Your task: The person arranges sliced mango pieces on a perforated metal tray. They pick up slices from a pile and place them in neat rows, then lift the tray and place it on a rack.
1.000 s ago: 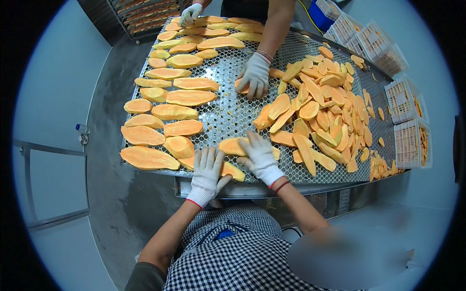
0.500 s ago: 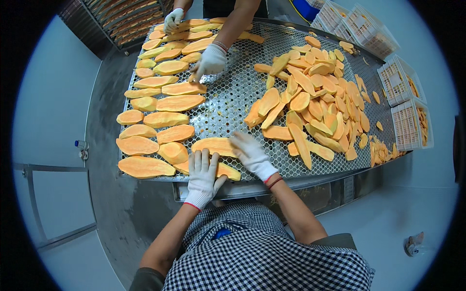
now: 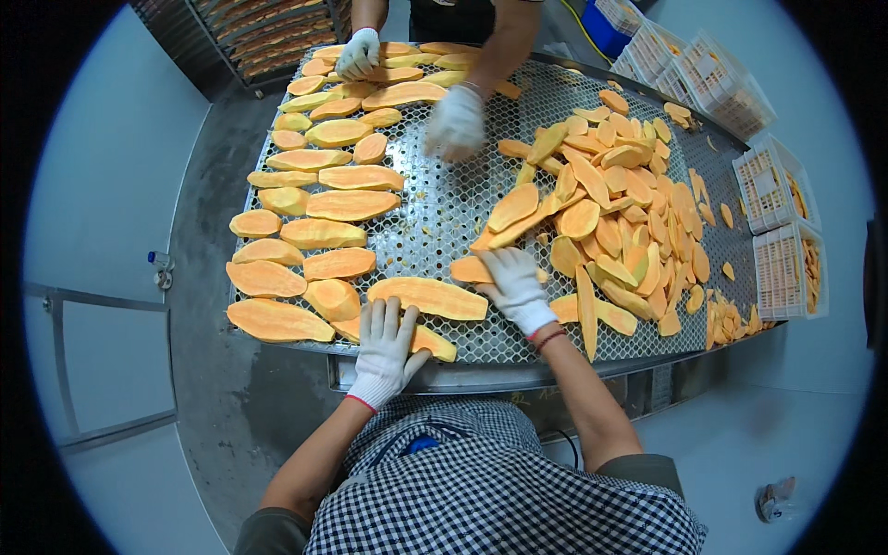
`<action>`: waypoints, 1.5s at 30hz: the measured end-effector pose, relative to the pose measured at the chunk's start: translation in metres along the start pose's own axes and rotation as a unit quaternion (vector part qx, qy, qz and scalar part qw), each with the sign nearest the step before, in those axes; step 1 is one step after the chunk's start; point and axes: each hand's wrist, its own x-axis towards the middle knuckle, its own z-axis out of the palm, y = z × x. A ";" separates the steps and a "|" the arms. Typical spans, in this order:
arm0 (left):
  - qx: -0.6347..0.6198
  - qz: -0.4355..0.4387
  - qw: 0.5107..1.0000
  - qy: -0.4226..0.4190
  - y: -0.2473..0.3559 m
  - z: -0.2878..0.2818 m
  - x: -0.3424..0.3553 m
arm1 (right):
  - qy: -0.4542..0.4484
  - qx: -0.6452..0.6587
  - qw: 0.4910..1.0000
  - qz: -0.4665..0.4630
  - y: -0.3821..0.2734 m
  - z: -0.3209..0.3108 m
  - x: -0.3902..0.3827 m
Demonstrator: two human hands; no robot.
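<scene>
Both my hands wear white knitted gloves. My left hand [image 3: 381, 350] lies with its fingers stretched out over a long sweet potato slice [image 3: 431, 343] at the front edge of the perforated metal tray [image 3: 427, 205]. Part of that slice is hidden under the palm. Just behind it a large flat slice [image 3: 427, 298] rests across the mesh. To the right, my right hand [image 3: 515, 287] grips another sweet potato slice [image 3: 470, 270], whose ends stick out from under the fingers. It is beside the heap of orange slices [image 3: 610, 199].
Rows of slices [image 3: 338, 204] cover the tray's left side. Across from me, a co-worker's gloved hands [image 3: 455, 124] are over the far part. White plastic crates [image 3: 775, 185] stand along the right edge. A rack of loaded trays [image 3: 268, 42] is at the far left.
My right hand has left the large flat slice and moved right to a slice by the heap. My left hand has barely moved. The co-worker's nearer hand has shifted right.
</scene>
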 end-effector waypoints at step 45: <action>0.061 0.018 0.995 -0.077 -0.070 -0.015 0.128 | -0.200 0.128 0.960 0.149 -0.021 0.004 0.087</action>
